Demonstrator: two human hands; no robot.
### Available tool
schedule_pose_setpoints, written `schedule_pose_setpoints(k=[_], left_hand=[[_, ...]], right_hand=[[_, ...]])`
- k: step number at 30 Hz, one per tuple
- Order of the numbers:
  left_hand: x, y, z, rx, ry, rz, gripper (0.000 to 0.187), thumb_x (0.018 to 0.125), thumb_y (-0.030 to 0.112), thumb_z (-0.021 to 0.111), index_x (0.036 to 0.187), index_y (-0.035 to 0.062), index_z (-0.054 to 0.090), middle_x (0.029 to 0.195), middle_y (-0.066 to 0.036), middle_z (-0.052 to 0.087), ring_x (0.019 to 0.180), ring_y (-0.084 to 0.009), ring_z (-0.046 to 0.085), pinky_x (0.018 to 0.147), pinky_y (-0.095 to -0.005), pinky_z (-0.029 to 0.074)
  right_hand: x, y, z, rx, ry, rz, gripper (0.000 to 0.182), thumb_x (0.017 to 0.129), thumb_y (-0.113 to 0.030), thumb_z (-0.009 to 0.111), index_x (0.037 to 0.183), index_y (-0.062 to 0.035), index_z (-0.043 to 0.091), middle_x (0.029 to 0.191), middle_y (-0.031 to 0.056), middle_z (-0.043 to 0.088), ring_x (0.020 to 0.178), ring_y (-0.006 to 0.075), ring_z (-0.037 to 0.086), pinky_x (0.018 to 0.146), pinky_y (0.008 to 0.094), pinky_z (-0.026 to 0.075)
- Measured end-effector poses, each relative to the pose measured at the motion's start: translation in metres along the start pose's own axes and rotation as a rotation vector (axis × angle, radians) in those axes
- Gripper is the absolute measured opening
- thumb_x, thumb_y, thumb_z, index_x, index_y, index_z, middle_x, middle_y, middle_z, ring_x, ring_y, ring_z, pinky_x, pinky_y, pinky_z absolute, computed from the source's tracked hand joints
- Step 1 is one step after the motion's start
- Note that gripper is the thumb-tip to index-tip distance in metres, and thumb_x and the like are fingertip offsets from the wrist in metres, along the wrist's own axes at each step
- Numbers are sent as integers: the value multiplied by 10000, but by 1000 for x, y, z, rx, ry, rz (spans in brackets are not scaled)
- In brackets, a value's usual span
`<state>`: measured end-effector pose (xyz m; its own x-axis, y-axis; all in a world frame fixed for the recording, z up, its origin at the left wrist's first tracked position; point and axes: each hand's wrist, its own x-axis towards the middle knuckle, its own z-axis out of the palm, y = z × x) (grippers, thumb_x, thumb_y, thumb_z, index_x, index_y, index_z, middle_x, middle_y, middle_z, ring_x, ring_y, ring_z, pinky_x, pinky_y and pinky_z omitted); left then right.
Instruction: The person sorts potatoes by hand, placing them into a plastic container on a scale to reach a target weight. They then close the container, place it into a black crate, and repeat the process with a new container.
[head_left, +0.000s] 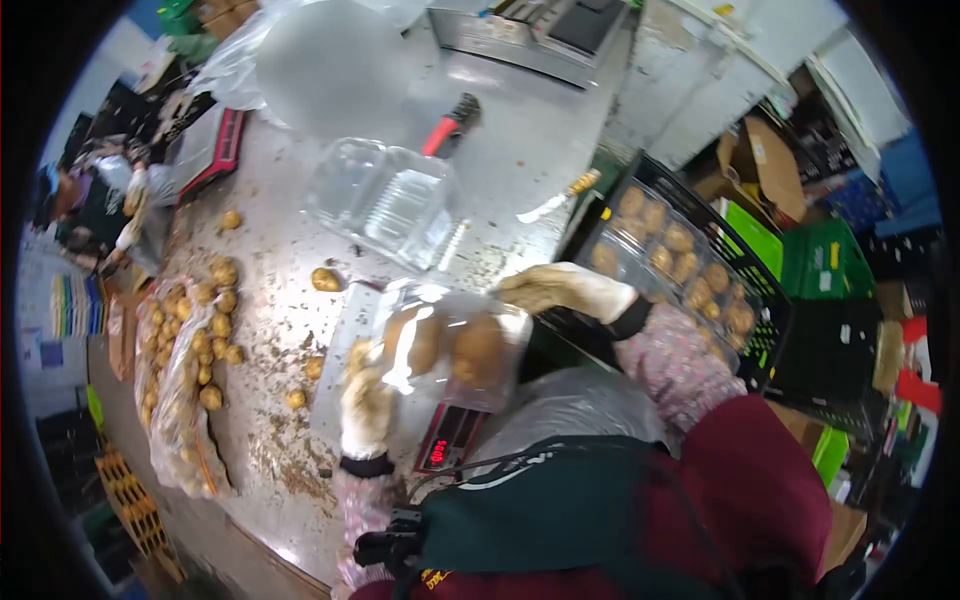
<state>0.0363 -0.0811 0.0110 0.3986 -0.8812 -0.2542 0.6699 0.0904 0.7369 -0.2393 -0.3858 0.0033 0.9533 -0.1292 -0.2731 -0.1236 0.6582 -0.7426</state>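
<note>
A clear plastic box (pixel 452 345) with large potatoes inside is held above a scale with a red lit display (pixel 450 437). My left hand (pixel 367 405), in a soiled white glove, grips the box's left side. My right hand (pixel 565 292), also gloved, reaches to its upper right corner with the fingers together; whether they touch the box is hard to tell. Beyond it lies an open empty clear container (pixel 385 200). Loose potatoes (pixel 325 280) lie to the left of the scale.
A black crate (pixel 765 320) of packed potato boxes (pixel 680 262) stands at the right. A bag of potatoes (pixel 175 400) lies left. A knife (pixel 545 207), a red-handled brush (pixel 452 125) and a second scale (pixel 212 150) lie farther back. Another person (pixel 110 215) works at the far left.
</note>
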Motion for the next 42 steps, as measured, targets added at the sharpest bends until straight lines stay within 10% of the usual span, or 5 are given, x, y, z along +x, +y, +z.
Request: schedule_pose_setpoints(k=[6,11,18,28,42], left_hand=[[114,-21,162,315,-277,-205,444,930,162,555,1352,40,487,1331,-87,541,1204,-185,524,932,-340,471],[177,-17,142,2025,328,936,378,897,282,602,1196,51,619,1150,-184,645,1066,-259,625,894,-381,497],[204,-17,98,1877,332,410,292,858,333,647,896,52,718,855,-143,705,845,-323,677,788,-433,515],[138,55,122,1334,329,1074,165,811,188,740,912,70,684,778,-106,646,733,-259,629,663,-364,485],[-98,-47,11,2096,141,600,356,814,301,730,1089,85,661,1007,-68,646,927,-236,618,874,-396,491]], right_hand=[[-65,-45,11,-271,7,8,606,911,-193,582,1415,65,367,1408,167,469,1283,285,467,1079,398,361],[-152,25,-39,102,679,-166,429,989,-256,487,1341,-12,494,1295,163,569,1183,285,568,1011,403,472],[-138,45,-24,545,873,-68,562,933,-521,551,1239,-52,593,1170,123,659,1004,293,650,859,411,546],[-163,32,-145,-1702,829,672,420,1024,-303,465,1325,-20,540,835,250,637,709,278,627,679,371,515],[95,-84,64,-1410,510,-707,273,894,-42,629,1161,12,628,1185,153,638,1125,294,586,993,365,432]])
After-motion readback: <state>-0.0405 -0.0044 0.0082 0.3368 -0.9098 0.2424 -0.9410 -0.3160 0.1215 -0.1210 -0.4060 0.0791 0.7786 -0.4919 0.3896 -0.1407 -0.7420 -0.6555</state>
